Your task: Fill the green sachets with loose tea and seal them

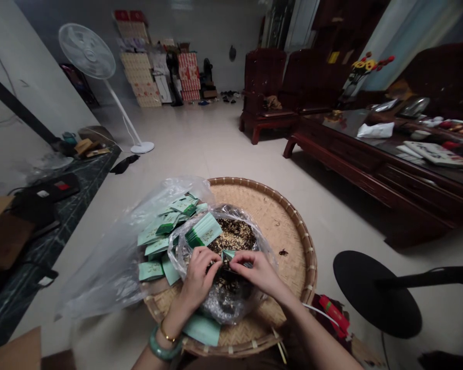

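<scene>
Since a green sachet (227, 254) was pinched narrowly by the right hand (252, 272), with the left hand (195, 275) just beside it, its hold unclear, a slackened grip could have dropped it into the dried mix (231, 236) in the plastic bag (185, 252).

A round bamboo tray (281, 231) lies ahead, with a plastic bag (226, 306) of loose grain (231, 236) in its middle. Paper packets (164, 231) are heaped on the tray's left side, against the bag. The left hand (196, 275) and right hand (250, 270) meet over the bag, a single packet (227, 254) between them. A second plastic bag (108, 257) spreads left of the tray. Farther left stands a stone-topped bench (77, 185); behind, a pedestal fan (87, 51) and stacked cartons (139, 72); to the right, an armchair (264, 87) and a low wooden bench (370, 169).
</scene>
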Demonstrator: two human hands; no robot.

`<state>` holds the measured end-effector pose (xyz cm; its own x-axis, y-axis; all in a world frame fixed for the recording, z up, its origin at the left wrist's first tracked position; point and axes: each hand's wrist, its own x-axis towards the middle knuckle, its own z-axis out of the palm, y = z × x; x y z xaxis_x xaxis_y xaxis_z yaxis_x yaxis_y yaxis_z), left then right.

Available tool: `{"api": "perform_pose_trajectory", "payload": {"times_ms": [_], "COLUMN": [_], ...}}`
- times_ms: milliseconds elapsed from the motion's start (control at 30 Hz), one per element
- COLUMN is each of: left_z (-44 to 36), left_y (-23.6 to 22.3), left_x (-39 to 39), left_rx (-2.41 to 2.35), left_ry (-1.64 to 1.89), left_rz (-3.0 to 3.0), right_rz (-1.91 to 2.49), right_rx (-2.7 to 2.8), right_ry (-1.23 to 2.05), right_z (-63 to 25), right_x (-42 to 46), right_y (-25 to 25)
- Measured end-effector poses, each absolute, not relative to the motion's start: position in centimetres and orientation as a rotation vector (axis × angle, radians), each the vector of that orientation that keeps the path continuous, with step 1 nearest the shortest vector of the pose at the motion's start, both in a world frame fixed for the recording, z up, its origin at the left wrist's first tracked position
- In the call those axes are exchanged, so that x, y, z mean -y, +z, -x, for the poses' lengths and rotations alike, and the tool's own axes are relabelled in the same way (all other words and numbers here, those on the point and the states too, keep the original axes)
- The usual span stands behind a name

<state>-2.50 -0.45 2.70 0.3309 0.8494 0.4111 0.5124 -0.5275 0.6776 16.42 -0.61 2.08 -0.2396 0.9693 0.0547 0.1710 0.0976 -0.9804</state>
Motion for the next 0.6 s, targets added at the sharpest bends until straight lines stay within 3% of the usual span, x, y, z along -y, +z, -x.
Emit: {"api": "perform_pose_trajectory", "payload": {"times_ms": [200,600], "left_z": [2.2,1.9], "left_y": [2.6,1.3], "left_x": [0.5,1.4], "left_rx": [-1.123,-1.156], "left_ry": [0.981,0.928], "left_rz": [-2.076,-1.882], "right_rz": [1.152,1.199], "right_rx": [1.072,0.987], "right_ry": [1.390,1.383], "right_z": [-15.7,-15.6], "right_x": [0.4,0.6], "right_y": [0.8,0.4]}}
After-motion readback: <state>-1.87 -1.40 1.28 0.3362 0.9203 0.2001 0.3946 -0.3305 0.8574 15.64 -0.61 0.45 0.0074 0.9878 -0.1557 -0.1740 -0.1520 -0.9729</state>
